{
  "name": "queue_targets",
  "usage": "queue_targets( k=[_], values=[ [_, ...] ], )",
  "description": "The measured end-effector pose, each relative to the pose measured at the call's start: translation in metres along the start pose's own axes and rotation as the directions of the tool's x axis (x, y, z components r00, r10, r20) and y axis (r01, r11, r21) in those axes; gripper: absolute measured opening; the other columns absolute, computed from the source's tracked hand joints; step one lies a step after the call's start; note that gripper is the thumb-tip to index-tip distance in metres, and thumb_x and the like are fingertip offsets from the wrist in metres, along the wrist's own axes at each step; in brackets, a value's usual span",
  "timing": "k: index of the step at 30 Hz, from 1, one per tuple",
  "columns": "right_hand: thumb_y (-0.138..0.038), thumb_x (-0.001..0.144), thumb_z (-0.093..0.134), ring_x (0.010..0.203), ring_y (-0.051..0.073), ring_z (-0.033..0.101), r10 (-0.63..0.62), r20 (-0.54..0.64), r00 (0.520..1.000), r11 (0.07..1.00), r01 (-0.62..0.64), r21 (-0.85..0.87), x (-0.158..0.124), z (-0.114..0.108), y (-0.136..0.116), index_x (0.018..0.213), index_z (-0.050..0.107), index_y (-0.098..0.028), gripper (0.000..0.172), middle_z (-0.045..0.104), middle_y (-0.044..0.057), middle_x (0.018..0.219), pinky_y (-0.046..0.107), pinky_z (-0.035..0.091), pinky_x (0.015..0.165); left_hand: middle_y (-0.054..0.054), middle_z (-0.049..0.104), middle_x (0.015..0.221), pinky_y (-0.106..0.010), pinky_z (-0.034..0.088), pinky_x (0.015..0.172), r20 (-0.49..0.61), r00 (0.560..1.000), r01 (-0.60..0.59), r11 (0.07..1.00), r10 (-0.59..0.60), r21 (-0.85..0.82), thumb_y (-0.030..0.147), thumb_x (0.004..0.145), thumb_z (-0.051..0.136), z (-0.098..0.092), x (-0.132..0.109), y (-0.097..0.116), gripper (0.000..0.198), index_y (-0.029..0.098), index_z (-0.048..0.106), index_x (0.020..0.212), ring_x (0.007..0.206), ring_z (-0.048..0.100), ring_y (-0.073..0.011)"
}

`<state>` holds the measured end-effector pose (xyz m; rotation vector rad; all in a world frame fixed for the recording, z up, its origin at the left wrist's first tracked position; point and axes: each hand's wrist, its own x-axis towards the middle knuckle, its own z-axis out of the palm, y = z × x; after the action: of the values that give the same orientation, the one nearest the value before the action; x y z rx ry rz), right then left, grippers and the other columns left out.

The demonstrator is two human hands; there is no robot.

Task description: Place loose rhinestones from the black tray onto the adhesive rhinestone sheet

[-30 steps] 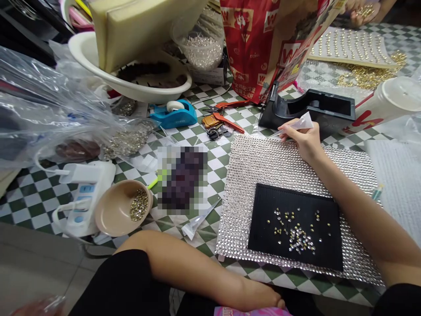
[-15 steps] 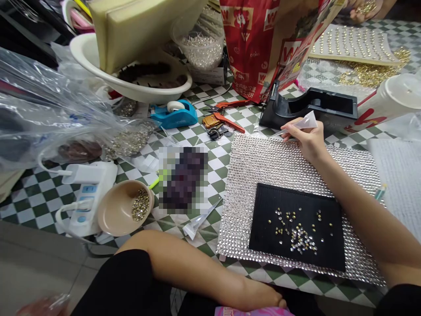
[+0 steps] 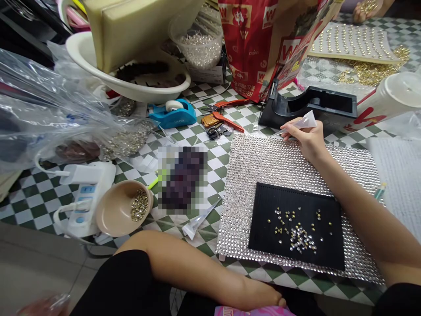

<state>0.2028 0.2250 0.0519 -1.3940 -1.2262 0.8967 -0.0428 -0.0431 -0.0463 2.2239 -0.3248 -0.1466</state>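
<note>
My right hand (image 3: 306, 137) is closed around a translucent cone-shaped plastic applicator tube (image 3: 308, 120), its narrow end pointing left over the far edge of a sheet (image 3: 243, 175) covered in rows of silvery rhinestones. On that sheet lies a ribbed black tray (image 3: 263, 197) with loose clear and gold rhinestones (image 3: 302, 239) scattered across it. My left hand (image 3: 271, 299) rests low at the bottom edge, by a pink patterned cloth (image 3: 253, 311); its fingers are mostly hidden. A similar plastic tube (image 3: 197, 224) lies on the checkered table to the left of the sheet.
A beige bowl (image 3: 108, 210) with rhinestones stands beside a white power strip (image 3: 82, 206). Behind are a blue tape dispenser (image 3: 177, 115), orange-handled pliers (image 3: 228, 120), a black tape dispenser (image 3: 276, 109), a red paper bag (image 3: 246, 52) and a cup (image 3: 384, 105). Another person's hand (image 3: 365, 11) holds gold pieces.
</note>
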Motion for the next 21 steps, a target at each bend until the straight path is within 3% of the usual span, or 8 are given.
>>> queue_targets(
  k=[13, 21],
  values=[
    [-0.039, 0.072, 0.079, 0.053, 0.019, 0.059, -0.036, -0.054, 0.998, 0.999, 0.037, 0.014, -0.0017, -0.006, 0.0047, 0.071, 0.071, -0.024, 0.018, 0.066, 0.004, 0.064, 0.04, 0.055, 0.055, 0.004, 0.069, 0.084, -0.022, 0.057, 0.087, -0.051, 0.998, -0.02, 0.992, 0.027, 0.121, 0.002, 0.068, 0.056, 0.0098, -0.0023, 0.0021, 0.027, 0.026, 0.06, 0.079, 0.086, 0.07, -0.0122],
    [-0.041, 0.072, 0.08, 0.052, 0.018, 0.06, -0.03, -0.035, 0.999, 0.999, 0.03, 0.014, -0.0021, -0.0061, 0.0033, 0.071, 0.071, -0.024, 0.019, 0.065, 0.003, 0.062, 0.039, 0.055, 0.053, 0.005, 0.068, 0.083, -0.02, 0.056, 0.083, -0.025, 1.0, -0.012, 0.991, 0.016, 0.136, 0.005, 0.072, 0.058, 0.0046, -0.0024, 0.0033, 0.025, 0.026, 0.06, 0.083, 0.083, 0.068, -0.0112]
  ],
)
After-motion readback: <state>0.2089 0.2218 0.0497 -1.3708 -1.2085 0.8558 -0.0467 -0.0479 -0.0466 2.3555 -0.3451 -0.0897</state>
